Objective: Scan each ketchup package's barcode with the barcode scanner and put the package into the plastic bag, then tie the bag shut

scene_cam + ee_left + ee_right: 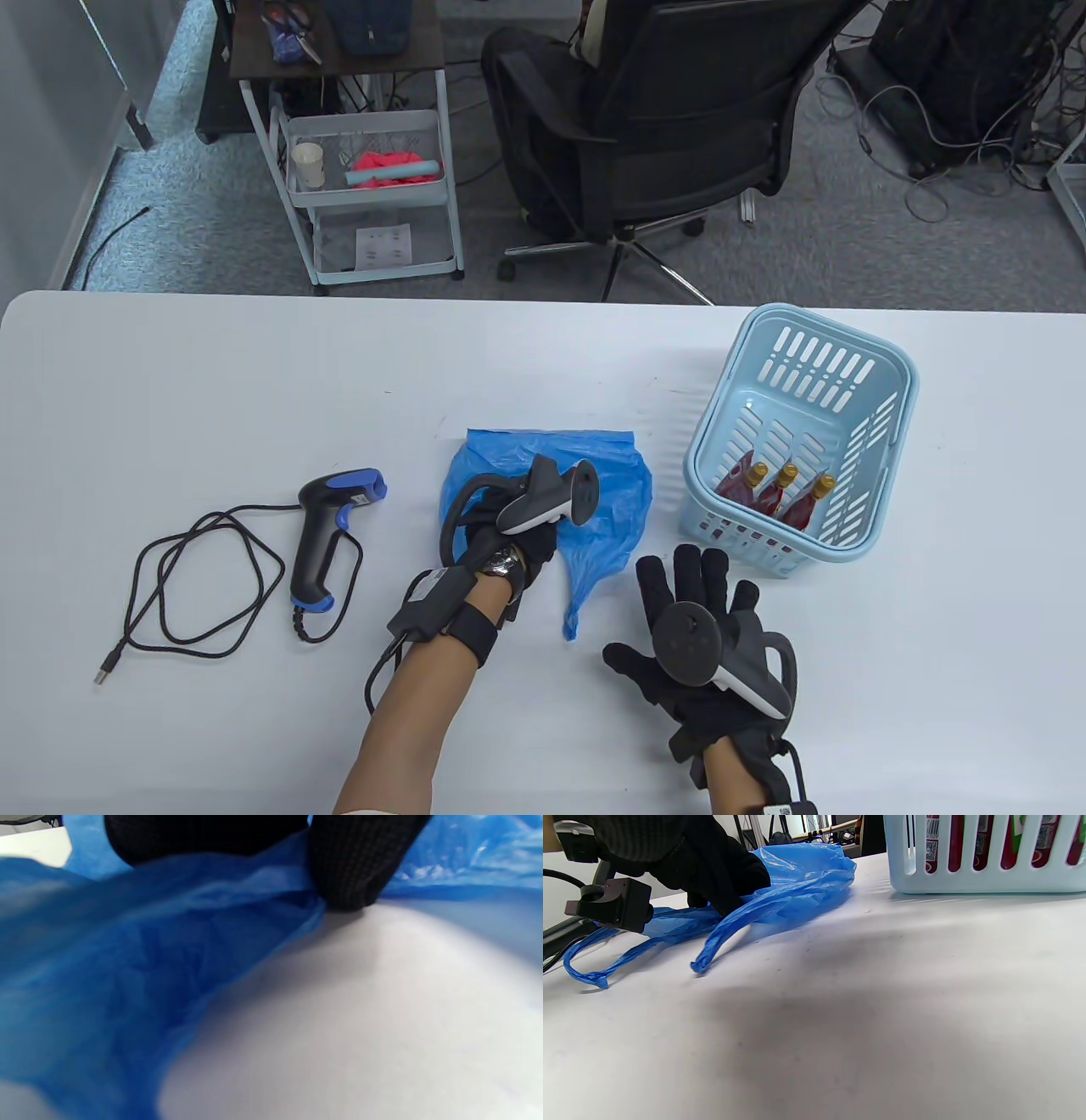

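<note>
A crumpled blue plastic bag [611, 492] lies flat at the table's middle, its handles trailing toward me. My left hand [509, 543] sits on the bag's near left part. In the left wrist view its fingertips [348, 870] pinch the blue film [169, 942] down against the table. My right hand [691, 586] hovers flat with fingers spread just right of the bag's handle, holding nothing. Three red ketchup packages [776, 497] with gold caps lie in the light blue basket [909, 382]. The black and blue barcode scanner [327, 531] lies on the table left of my left hand.
The scanner's black cable [195, 586] loops across the table's left side. In the right wrist view the basket [967, 880] stands close at the top right, the bag [797, 878] at the left. A black office chair [645, 127] and a cart [373, 170] stand beyond the far edge.
</note>
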Available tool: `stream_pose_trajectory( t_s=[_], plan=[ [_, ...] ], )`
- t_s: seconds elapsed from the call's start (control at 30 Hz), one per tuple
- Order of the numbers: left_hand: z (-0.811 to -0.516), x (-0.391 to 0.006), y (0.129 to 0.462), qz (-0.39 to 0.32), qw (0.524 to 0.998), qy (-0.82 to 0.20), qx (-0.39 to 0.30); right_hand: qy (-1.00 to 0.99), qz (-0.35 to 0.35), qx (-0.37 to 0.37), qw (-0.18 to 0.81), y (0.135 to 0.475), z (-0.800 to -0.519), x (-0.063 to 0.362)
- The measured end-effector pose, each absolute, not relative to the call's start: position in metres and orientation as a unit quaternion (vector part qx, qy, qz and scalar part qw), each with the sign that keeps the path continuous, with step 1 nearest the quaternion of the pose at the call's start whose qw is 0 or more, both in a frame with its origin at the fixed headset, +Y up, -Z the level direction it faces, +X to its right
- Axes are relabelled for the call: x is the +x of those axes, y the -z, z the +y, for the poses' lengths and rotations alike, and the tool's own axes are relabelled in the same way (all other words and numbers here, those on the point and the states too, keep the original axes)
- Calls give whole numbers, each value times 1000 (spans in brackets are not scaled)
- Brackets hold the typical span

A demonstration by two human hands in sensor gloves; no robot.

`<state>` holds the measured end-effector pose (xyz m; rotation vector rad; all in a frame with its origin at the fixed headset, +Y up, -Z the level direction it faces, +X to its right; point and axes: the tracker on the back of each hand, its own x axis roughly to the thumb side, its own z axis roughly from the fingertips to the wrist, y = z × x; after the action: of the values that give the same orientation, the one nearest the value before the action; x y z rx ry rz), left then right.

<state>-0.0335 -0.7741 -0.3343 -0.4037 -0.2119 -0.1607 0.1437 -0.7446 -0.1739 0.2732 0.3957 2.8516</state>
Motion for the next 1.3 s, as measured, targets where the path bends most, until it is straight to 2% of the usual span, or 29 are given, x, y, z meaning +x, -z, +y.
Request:
stream_pose_trajectory(
  t_s=[0.2, 0.5, 0.97, 1.3],
  plan=[
    [-772, -33, 338, -108, 973, 101, -179, -978, 135, 93, 126, 174, -744, 145],
    [-759, -44, 339, -111, 977, 76, -163, -979, 137, 91, 121, 174, -743, 145],
    [-686, -65, 328, -135, 986, 64, -72, -980, 138, 87, 114, 173, -742, 146],
    [-641, -73, 299, -171, 982, 85, -2, -980, 140, 90, 110, 173, -742, 144]
  ],
)
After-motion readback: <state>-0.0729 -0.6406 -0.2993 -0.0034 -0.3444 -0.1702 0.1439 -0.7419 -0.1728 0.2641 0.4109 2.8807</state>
